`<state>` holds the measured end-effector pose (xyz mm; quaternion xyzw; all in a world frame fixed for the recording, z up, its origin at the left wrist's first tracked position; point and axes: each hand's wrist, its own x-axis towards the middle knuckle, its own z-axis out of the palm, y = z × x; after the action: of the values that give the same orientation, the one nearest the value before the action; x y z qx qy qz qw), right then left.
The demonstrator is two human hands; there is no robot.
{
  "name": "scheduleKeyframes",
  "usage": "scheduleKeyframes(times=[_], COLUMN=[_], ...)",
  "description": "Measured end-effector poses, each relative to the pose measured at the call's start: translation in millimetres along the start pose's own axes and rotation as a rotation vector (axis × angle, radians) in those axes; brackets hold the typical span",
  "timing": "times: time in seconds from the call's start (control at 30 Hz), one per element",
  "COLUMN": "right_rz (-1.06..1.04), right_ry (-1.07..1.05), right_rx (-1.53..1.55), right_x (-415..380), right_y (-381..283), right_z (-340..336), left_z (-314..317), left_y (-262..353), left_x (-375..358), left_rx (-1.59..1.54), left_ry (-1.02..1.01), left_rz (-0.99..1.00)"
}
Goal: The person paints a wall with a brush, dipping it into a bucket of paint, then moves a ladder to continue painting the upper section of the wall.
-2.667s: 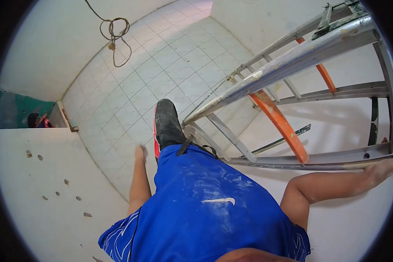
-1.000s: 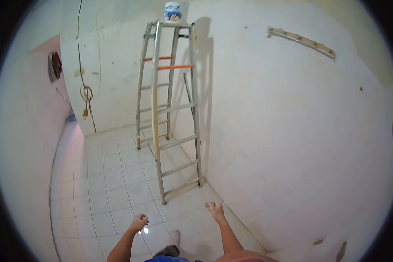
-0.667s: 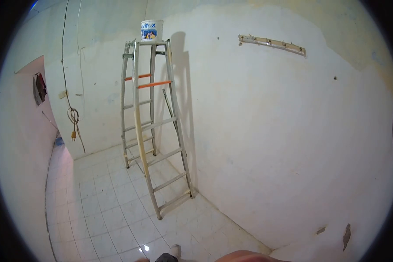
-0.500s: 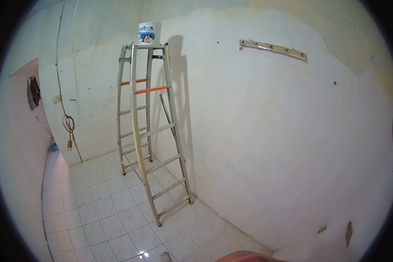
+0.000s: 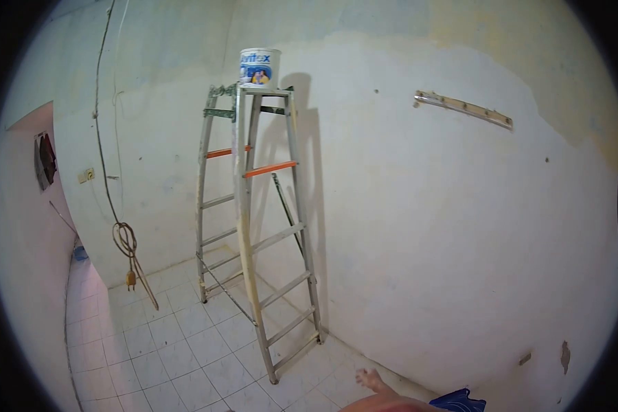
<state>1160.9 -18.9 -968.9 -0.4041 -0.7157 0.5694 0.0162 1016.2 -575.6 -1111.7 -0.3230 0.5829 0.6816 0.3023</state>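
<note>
My right hand (image 5: pixel 369 379) shows at the bottom edge, its bare forearm reaching in from the lower right. The fingers are loosely bent and apart, with nothing visible in them. It is held over the tiled floor, right of the ladder's foot, touching nothing that I can see. My left hand is out of view. A metal stepladder (image 5: pixel 270 242) with orange rungs stands spread open near the corner. On its top sits a white paint bucket (image 5: pixel 259 69) with a blue label, upright.
A looped cable (image 5: pixel 125 240) with a plug hangs at the left, near a wall socket (image 5: pixel 86 176). A hook rail (image 5: pixel 463 108) is on the right wall (image 5: pixel 419 226). Dark blue material (image 5: pixel 459 401) lies at the bottom edge. A doorway opens far left.
The ladder, bucket and hook rail appear lower and further right as the view shifts. My right hand has come into sight beyond the skin at the bottom edge, and the blue material now shows.
</note>
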Motion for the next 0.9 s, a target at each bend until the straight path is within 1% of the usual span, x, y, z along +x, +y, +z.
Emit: scheduleKeyframes(times=[0.07,0.1,0.13,0.2,0.27,0.3,0.37,0.47,0.6,0.73,0.8,0.83,0.87,0.9], right_rz=[-0.032,-0.062,-0.060,0.065,0.147,0.252,0.439,0.552,0.578,0.558,0.539,0.529,0.517,0.505], right_ry=[-0.004,-0.004,-0.015,-0.049,-0.212,-0.240,-0.238,-0.224,-0.214,-0.224,-0.234,-0.238,-0.241,-0.246], right_rx=[-0.017,-0.022,-0.031,-0.053,-0.236,-0.275,-0.228,-0.128,0.006,0.137,0.210,0.251,0.295,0.344], right_x=[5,6,2,4,60,47,22,19,56,113,147,165,184,202], right_y=[-58,-70,-77,-54,69,81,72,60,37,6,-9,-15,-22,-29], right_z=[0,5,12,17,16,19,25,30,36,44,49,51,53,55], left_z=[20,44,42,45,46,48,47,40,25,19,25,29,36,44], left_y=[33,70,69,71,74,75,75,76,71,65,71,73,78,89], left_x=[6,-26,-24,-14,-15,-15,-12,-6,-2,4,14,22,36,53], left_rx=[0.011,0.011,0.003,-0.019,0.001,0.012,0.034,0.076,0.154,0.248,0.325,0.399,0.537,0.816], left_ry=[-0.022,-0.042,-0.032,-0.178,-0.197,-0.202,-0.191,-0.141,-0.041,0.058,0.086,0.091,0.072,0.020], left_rz=[0.109,0.160,0.154,0.131,0.097,0.077,0.035,-0.024,-0.103,-0.169,-0.182,-0.175,-0.140,-0.027])
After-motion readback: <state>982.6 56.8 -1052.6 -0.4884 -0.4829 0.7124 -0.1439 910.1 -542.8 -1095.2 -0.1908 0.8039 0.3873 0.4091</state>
